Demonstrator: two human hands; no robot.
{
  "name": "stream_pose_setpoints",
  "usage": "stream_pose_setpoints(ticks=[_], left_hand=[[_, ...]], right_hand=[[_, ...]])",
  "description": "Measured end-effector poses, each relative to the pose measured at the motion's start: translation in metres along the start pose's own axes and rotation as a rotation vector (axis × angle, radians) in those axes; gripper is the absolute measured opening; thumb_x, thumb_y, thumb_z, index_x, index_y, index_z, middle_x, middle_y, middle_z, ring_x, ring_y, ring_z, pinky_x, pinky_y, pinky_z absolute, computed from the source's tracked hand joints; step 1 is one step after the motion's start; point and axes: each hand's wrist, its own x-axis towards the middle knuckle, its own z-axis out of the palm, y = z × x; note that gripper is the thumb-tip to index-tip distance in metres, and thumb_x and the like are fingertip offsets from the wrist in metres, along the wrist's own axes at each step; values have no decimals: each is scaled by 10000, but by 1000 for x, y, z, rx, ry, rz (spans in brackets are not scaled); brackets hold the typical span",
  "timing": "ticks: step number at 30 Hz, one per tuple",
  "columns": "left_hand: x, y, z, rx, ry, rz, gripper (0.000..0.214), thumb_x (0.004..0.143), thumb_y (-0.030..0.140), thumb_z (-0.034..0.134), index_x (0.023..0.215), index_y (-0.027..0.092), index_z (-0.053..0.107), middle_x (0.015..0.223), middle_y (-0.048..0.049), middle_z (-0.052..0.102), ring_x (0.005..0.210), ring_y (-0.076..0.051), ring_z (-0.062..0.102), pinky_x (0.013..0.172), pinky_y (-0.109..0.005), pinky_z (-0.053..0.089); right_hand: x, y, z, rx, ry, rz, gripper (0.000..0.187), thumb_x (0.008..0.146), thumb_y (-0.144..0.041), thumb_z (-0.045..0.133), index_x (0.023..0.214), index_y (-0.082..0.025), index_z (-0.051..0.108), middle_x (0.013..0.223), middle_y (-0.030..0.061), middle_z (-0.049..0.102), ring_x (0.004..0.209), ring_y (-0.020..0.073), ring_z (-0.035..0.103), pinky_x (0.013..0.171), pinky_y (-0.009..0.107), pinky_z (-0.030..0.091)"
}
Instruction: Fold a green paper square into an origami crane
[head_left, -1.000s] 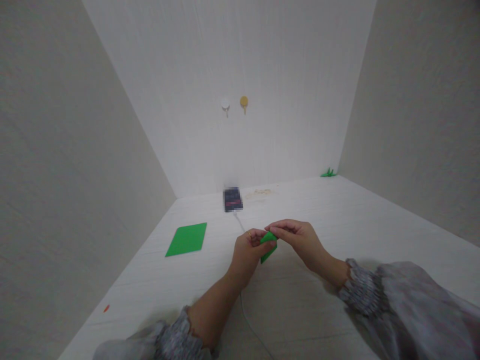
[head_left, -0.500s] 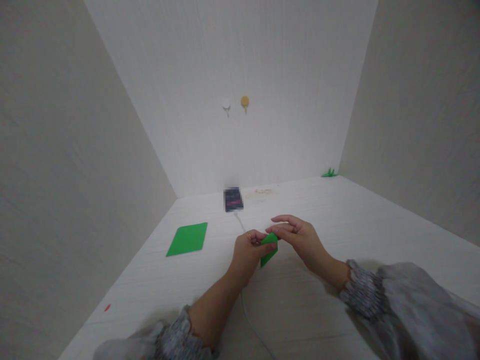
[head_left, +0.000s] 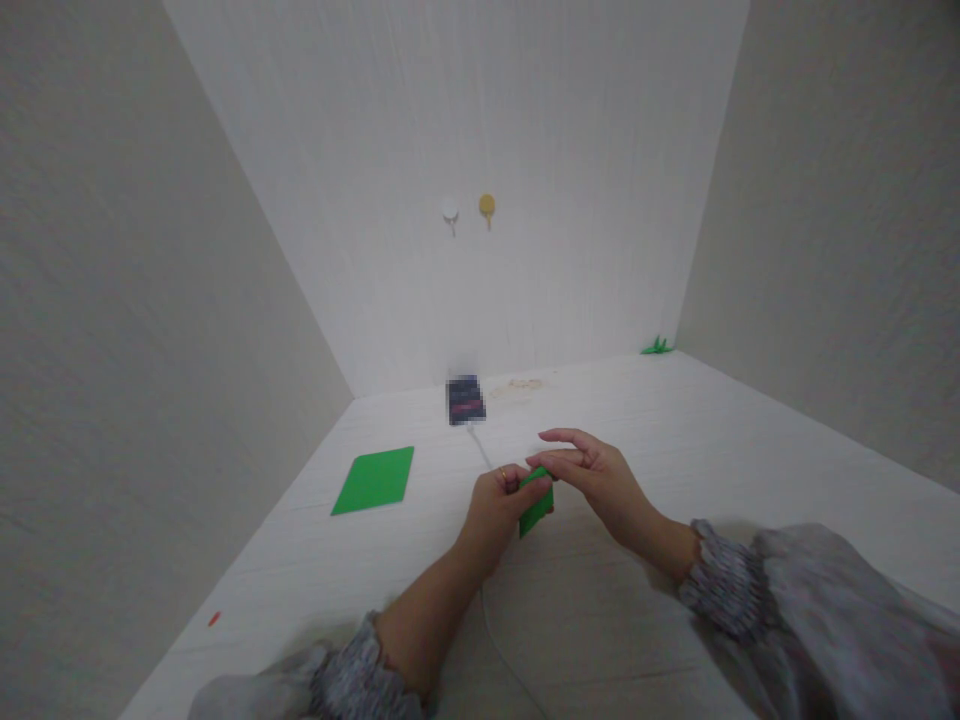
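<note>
A small folded green paper piece [head_left: 535, 508] is held just above the white table [head_left: 637, 420], near its middle. My left hand [head_left: 496, 505] pinches its left side, fingers curled, a ring on one finger. My right hand [head_left: 592, 475] meets the piece from the right, thumb and middle fingers pressed on its top edge while the index finger sticks out above. Both wrists wear grey patterned sleeves.
A flat green paper sheet [head_left: 373, 479] lies on the table to the left. A dark small device [head_left: 465, 399] with a white cable [head_left: 480, 445] sits near the back wall. A folded green paper figure [head_left: 657, 347] stands in the far right corner. Two wall hooks [head_left: 469, 211] hang above.
The green piece has turned slightly and dropped a little between my hands. My right hand's index finger has lifted off it.
</note>
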Motion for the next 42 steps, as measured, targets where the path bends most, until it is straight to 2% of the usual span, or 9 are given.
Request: stream_pose_setpoints(ticks=[10,16,23,27,31,33,42], left_hand=[[-1,3,1,-56,-3,-6,278,529,331,721,541,111,551,509,-15,577,465,-88,485,477,-215,339],[-1,3,1,-64,-6,-12,264,532,320,716,542,113,553,511,-18,584,463,-91,489,473,-215,337],[-1,-1,-3,-23,16,-47,263,535,335,711,563,120,562,514,-22,600,440,-91,489,448,-209,321],[-1,0,-4,-31,35,-41,251,547,330,704,574,124,563,512,-17,598,446,-91,493,452,-207,329],[-2,4,-1,-49,49,-30,256,534,327,712,550,117,567,498,-14,585,452,-88,492,465,-209,336],[-2,5,1,-63,44,-41,262,516,321,724,538,113,566,492,-10,578,449,-86,488,467,-210,336],[-3,6,3,-62,6,-61,249,534,308,722,556,114,568,501,-23,597,457,-95,502,471,-208,333]], right_hand=[[-1,-2,2,71,51,49,232,659,-306,625,843,-169,588,740,40,692,666,156,608,691,307,451],[0,0,2,100,21,37,215,666,-309,609,815,-154,600,752,50,682,671,154,601,675,303,453],[3,-2,-1,46,150,-31,236,716,-340,567,860,-154,579,775,68,676,722,171,606,714,317,451],[4,-1,1,9,90,-47,255,762,-377,500,867,-161,586,810,60,659,777,168,589,746,317,435],[3,1,5,-86,-45,42,151,647,-307,627,690,-162,615,640,-7,604,631,134,546,630,263,422],[2,2,5,-98,-77,52,135,636,-293,631,615,-162,608,573,-25,570,577,122,519,589,251,405],[-2,1,3,-64,-23,34,255,682,-353,568,516,-160,563,529,-23,515,556,121,472,577,254,375]])
